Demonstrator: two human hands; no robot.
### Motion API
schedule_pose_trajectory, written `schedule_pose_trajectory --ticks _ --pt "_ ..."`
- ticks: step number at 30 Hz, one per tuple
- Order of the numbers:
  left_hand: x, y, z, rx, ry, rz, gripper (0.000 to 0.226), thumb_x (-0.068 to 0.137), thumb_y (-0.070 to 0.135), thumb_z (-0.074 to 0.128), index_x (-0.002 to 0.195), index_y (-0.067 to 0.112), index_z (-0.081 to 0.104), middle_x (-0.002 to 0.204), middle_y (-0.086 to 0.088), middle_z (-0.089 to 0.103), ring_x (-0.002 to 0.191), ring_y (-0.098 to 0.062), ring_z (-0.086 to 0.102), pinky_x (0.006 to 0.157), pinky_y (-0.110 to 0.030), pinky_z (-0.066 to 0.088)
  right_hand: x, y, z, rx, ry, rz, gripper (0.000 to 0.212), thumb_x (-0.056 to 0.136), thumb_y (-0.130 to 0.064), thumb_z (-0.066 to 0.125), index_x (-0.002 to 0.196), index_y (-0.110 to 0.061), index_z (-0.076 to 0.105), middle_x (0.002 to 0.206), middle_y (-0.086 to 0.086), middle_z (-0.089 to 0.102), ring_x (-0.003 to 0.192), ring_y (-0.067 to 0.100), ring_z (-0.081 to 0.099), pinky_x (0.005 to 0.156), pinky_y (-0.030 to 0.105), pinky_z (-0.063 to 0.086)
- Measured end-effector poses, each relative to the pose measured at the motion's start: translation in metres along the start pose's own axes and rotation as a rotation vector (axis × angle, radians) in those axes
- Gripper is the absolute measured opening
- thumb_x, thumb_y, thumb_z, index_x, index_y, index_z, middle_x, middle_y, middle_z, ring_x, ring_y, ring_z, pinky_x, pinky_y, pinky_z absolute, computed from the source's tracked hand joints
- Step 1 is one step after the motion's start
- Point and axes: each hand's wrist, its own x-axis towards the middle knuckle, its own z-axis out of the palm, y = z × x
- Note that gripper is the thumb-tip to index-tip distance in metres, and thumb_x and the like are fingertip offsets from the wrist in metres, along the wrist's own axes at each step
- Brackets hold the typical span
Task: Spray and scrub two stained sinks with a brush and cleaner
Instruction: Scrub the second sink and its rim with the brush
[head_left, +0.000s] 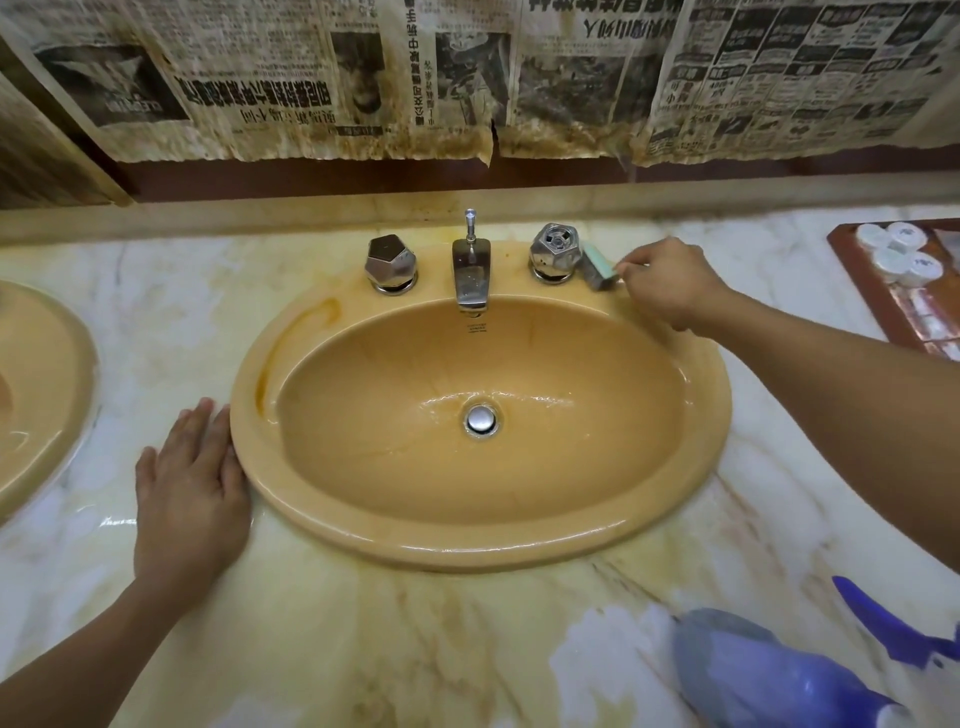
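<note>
A tan oval sink with a wet basin and a brown stain along its left rim sits in a marble counter. A green and grey scrub pad stands on edge beside the right tap knob. My right hand pinches the pad's right end. My left hand lies flat on the counter with its fingers against the sink's left rim. Part of a second tan sink shows at the far left. A purple spray bottle lies on the counter at the bottom right.
A chrome spout and a left tap knob stand at the sink's back. A wooden tray with white capped items sits at the right edge. Stained newspaper covers the wall behind.
</note>
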Motion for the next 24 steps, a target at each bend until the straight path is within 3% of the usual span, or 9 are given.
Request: schedule_pose_trajectory --ticks 3,6,9,11,15,18,20,22,24 --pt "0.000 0.000 0.000 -0.015 0.004 -0.005 0.060 0.104 0.044 0.017 0.159 0.026 0.035 0.168 0.002 0.027 0.157 -0.012 0.014 0.127 -0.045 0.005 -0.002 -0.007 0.005 -0.014 -0.029 -0.027 0.031 0.102 -0.022 0.047 0.115 -0.017 0.075 0.115 0.018 0.063 0.083 0.029 0.051 0.051 0.023 0.037" --pt "0.000 0.001 -0.001 -0.011 0.007 0.004 0.060 0.104 0.042 0.017 0.159 0.025 0.036 0.168 0.001 0.028 0.157 -0.014 0.015 0.126 -0.047 0.006 -0.014 0.003 -0.008 0.009 -0.084 0.003 0.023 0.100 -0.024 0.052 0.103 -0.027 0.075 0.090 0.006 0.063 0.059 0.025 0.050 0.037 0.023 0.037" --pt "0.000 0.001 -0.001 -0.013 0.010 0.014 0.060 0.104 0.041 0.017 0.158 0.024 0.036 0.168 -0.001 0.028 0.157 -0.016 0.016 0.126 -0.049 0.007 0.003 0.015 -0.030 0.059 -0.155 0.058 0.019 0.097 -0.017 0.054 0.096 -0.012 0.072 0.074 0.013 0.062 0.052 0.021 0.041 0.043 0.024 0.030" --pt "0.000 0.000 -0.001 -0.014 0.013 0.013 0.060 0.104 0.040 0.017 0.158 0.024 0.036 0.167 -0.001 0.029 0.156 -0.016 0.016 0.126 -0.049 0.008 0.022 0.015 -0.045 0.075 -0.233 0.048 0.016 0.101 -0.015 0.056 0.103 -0.007 0.069 0.081 0.017 0.067 0.056 0.018 0.039 0.047 0.025 0.029" --pt "0.000 0.000 0.000 -0.009 0.015 0.016 0.060 0.104 0.040 0.018 0.158 0.023 0.037 0.167 -0.001 0.029 0.156 -0.016 0.017 0.127 -0.048 0.007 0.065 0.005 -0.066 -0.131 -0.303 -0.076 0.014 0.102 -0.026 0.062 0.110 -0.026 0.074 0.088 0.007 0.067 0.074 0.019 0.046 0.060 0.030 0.040" --pt "0.001 -0.001 0.000 -0.011 0.008 0.006 0.059 0.104 0.040 0.018 0.158 0.025 0.037 0.167 0.001 0.028 0.156 -0.013 0.015 0.127 -0.046 0.005 0.090 -0.016 -0.054 -0.217 -0.301 -0.160 0.024 0.102 -0.030 0.063 0.117 -0.016 0.076 0.089 0.006 0.065 0.076 0.019 0.049 0.062 0.033 0.043" --pt "0.001 -0.001 0.001 -0.012 0.000 0.003 0.058 0.104 0.040 0.019 0.158 0.026 0.036 0.168 0.002 0.028 0.156 -0.012 0.014 0.127 -0.045 0.004 0.098 -0.034 -0.040 -0.235 -0.306 -0.232 0.026 0.102 -0.031 0.062 0.123 -0.019 0.073 0.094 0.006 0.067 0.080 0.021 0.052 0.066 0.036 0.048" --pt "0.002 -0.001 0.000 -0.013 -0.003 0.005 0.058 0.105 0.041 0.019 0.158 0.026 0.036 0.168 0.002 0.027 0.156 -0.011 0.014 0.127 -0.044 0.004 0.100 -0.044 -0.034 -0.274 -0.322 -0.278 0.030 0.103 -0.031 0.060 0.131 -0.024 0.069 0.107 0.009 0.071 0.088 0.022 0.057 0.080 0.043 0.054" --pt "0.002 -0.001 0.000 -0.002 -0.005 0.006 0.058 0.105 0.041 0.018 0.158 0.026 0.036 0.168 0.002 0.027 0.156 -0.012 0.013 0.127 -0.044 0.004 0.100 -0.044 -0.042 -0.331 -0.358 -0.299 0.033 0.103 -0.031 0.060 0.134 -0.025 0.067 0.118 0.007 0.070 0.097 0.020 0.060 0.090 0.040 0.051"
